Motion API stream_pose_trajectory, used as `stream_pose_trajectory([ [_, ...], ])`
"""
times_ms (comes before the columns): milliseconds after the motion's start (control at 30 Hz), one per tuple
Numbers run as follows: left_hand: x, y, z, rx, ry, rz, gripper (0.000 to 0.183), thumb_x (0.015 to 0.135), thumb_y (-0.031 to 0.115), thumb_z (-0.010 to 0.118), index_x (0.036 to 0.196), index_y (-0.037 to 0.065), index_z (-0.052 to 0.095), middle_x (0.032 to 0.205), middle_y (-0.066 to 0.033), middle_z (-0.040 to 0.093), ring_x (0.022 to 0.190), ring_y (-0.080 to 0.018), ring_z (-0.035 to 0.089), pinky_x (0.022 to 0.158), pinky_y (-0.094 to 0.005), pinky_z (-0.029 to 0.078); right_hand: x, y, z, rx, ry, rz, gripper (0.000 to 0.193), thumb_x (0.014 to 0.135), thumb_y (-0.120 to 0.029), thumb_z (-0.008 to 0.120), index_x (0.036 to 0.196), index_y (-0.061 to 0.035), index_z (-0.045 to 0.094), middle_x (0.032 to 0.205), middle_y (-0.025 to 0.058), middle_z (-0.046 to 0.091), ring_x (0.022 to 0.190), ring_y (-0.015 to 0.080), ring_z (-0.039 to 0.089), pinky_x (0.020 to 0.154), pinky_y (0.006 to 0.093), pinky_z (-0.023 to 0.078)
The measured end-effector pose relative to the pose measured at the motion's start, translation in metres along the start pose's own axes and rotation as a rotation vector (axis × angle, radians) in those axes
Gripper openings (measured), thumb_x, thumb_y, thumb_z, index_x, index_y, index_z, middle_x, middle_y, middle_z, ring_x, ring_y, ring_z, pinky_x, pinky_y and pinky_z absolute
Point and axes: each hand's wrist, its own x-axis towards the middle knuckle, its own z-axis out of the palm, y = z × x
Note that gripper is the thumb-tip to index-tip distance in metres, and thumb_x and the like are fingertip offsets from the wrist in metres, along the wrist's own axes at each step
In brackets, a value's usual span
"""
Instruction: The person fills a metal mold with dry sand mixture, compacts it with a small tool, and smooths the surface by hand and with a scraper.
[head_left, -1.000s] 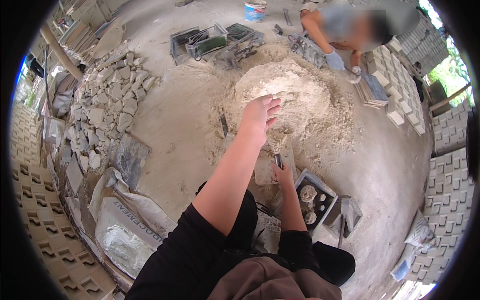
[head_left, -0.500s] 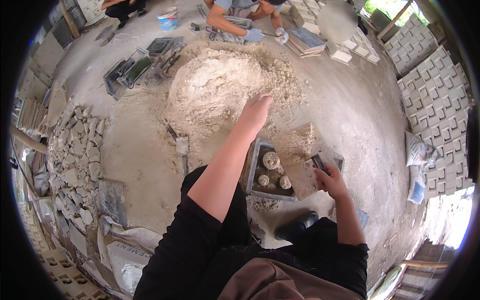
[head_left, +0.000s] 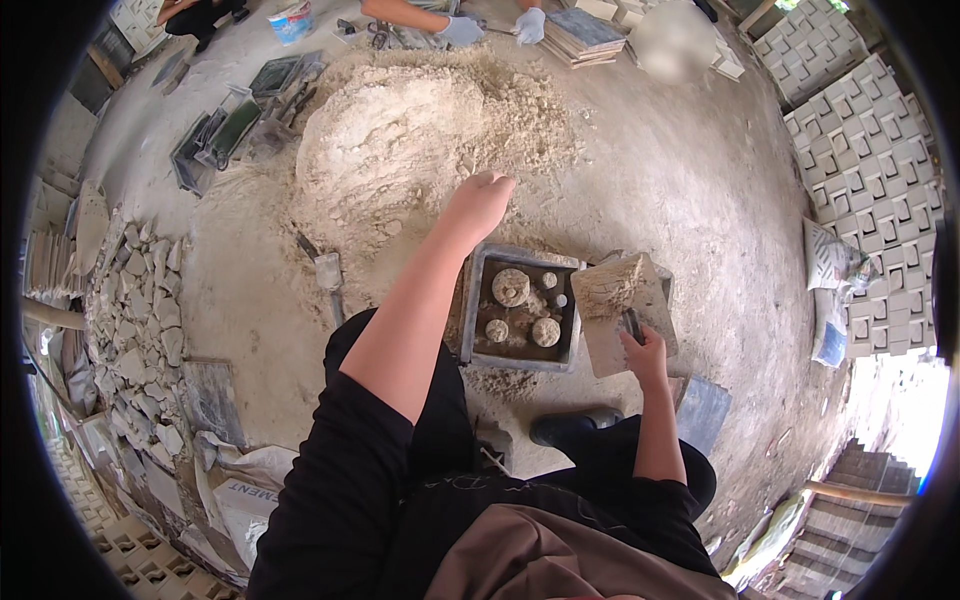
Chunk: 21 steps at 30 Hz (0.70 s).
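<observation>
My right hand (head_left: 650, 353) grips the dark handle of a flat, wide plastering trowel (head_left: 602, 335), whose blade carries a heap of pale powder. The trowel hangs just right of a square mould (head_left: 520, 362). Several round, powder-dusted plugs (head_left: 511, 287) of different sizes stand inside the mould. Reaching forward, my left hand (head_left: 482, 205) is closed, above the floor between the mould and the large pile of pale powder (head_left: 375, 140). Whatever its fingers hold, if anything, is hidden.
A small shovel-like tool (head_left: 329, 272) lies left of my knee. Dark mould frames (head_left: 228, 130) and a bucket (head_left: 291, 22) are at the far left. Across the pile a co-worker's gloved hands (head_left: 462, 31) work near stacked boards (head_left: 583, 38). Broken rubble (head_left: 140, 320) lies left, patterned blocks (head_left: 865, 190) right.
The trowel has moved right, off the mould, uncovering more plugs. The view has shifted, and my left hand stays closed in front of the pile.
</observation>
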Motion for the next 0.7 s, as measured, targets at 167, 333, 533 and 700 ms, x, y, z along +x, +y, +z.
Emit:
stream_pose_trajectory([
  [167, -0.004, 0.011, -0.010, -0.013, -0.083, -0.070, 0.047, 0.083, 0.031, 0.043, 0.117, -0.001, 0.046, 0.110, -0.0136, 0.056, 0.108, -0.0229, 0.049, 0.093, -0.0342, 0.034, 0.005, 0.004, 0.022, -0.237, 0.077, -0.123, 0.019, 0.074, -0.018, 0.061, 0.081, -0.0011, 0.058, 0.057, 0.0037, 0.050, 0.053, 0.0107, 0.044, 0.053, 0.0286, 0.038],
  [333, -0.006, 0.013, -0.015, -0.053, -0.099, -0.071, 0.047, 0.084, 0.030, 0.042, 0.119, -0.001, 0.044, 0.114, -0.0147, 0.054, 0.110, -0.0232, 0.047, 0.094, -0.0347, 0.033, 0.006, -0.003, 0.027, -0.332, 0.088, -0.110, 0.023, 0.075, -0.021, 0.060, 0.087, -0.0017, 0.058, 0.062, 0.0089, 0.053, 0.057, 0.0165, 0.048, 0.058, 0.0308, 0.040],
  [533, -0.005, 0.012, -0.008, -0.032, -0.049, -0.035, 0.038, 0.080, 0.029, 0.043, 0.104, 0.001, 0.053, 0.096, -0.0127, 0.057, 0.095, -0.0223, 0.051, 0.083, -0.0341, 0.037, 0.011, 0.008, 0.034, -0.334, 0.128, -0.224, 0.022, 0.075, -0.020, 0.059, 0.089, -0.0019, 0.058, 0.061, 0.0061, 0.052, 0.055, 0.0132, 0.047, 0.055, 0.0295, 0.039],
  [700, -0.008, 0.012, -0.014, -0.089, 0.004, -0.035, 0.038, 0.080, 0.029, 0.042, 0.105, 0.002, 0.052, 0.099, -0.0120, 0.057, 0.096, -0.0227, 0.051, 0.084, -0.0351, 0.035, 0.015, 0.018, 0.025, -0.031, -0.035, -0.018, 0.019, 0.074, -0.015, 0.062, 0.087, -0.0012, 0.060, 0.060, -0.0015, 0.051, 0.053, 0.0048, 0.043, 0.048, 0.0224, 0.035],
])
